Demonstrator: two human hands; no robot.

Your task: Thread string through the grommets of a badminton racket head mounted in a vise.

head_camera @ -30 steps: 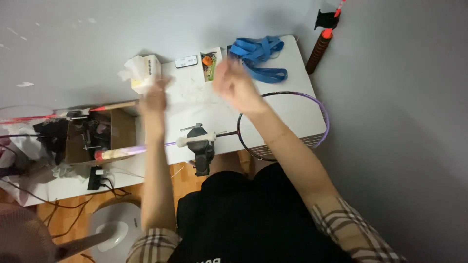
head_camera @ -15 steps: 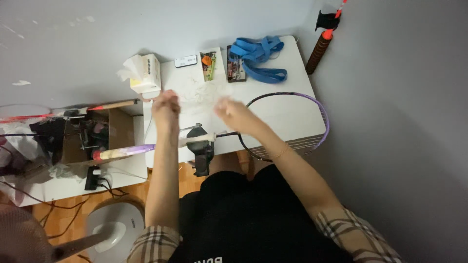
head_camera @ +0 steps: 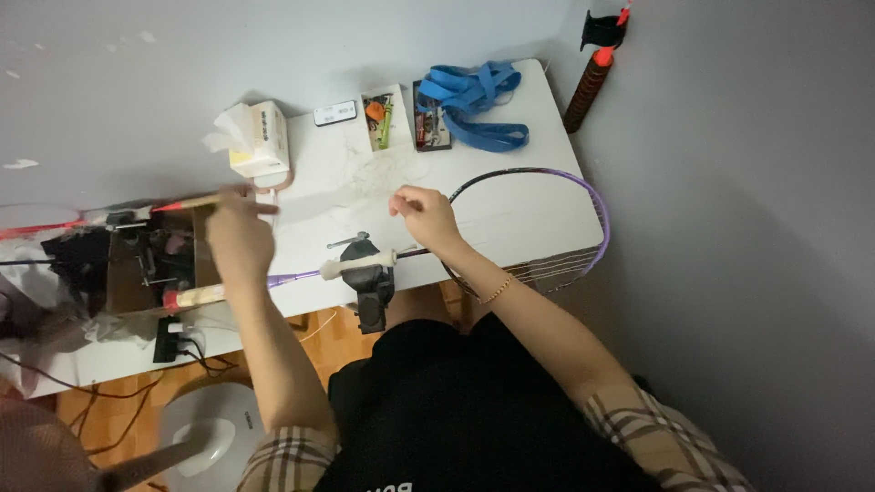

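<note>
Two bare hands worked over a white table [head_camera: 510, 228], and nearest the body, just below and between them, sat a small black clamp [head_camera: 372, 284] gripping the shaft of a purple badminton racket [head_camera: 583, 196]. A white wrapped piece lay across the top of that clamp, and the racket's handle ran off past the left wrist toward a cluttered cardboard box [head_camera: 137, 273].

The right hand [head_camera: 425, 215] hovered just above the clamp, at the edge of the racket's hoop, its fingers curled in loosely with the tips drawn together — it seemed to pinch something fine, perhaps a thin string, though the strand was too faint to make out. The left hand [head_camera: 235, 230] was blurred; its fingers looked folded, reaching toward a thin stick with a red tip [head_camera: 187, 204] just beside it, but whether it had hold of anything I could not tell.

Judged from this, the work would go best with the shaft kept firmly clamped and any strand held taut and clear of the loose tangle of string [head_camera: 374, 173] lying just beyond the right hand.

Farther out — past both hands — stood a tissue box [head_camera: 262, 138], a small tray of tools [head_camera: 381, 117], and a heap of blue straps [head_camera: 474, 100] at the far edge.
</note>
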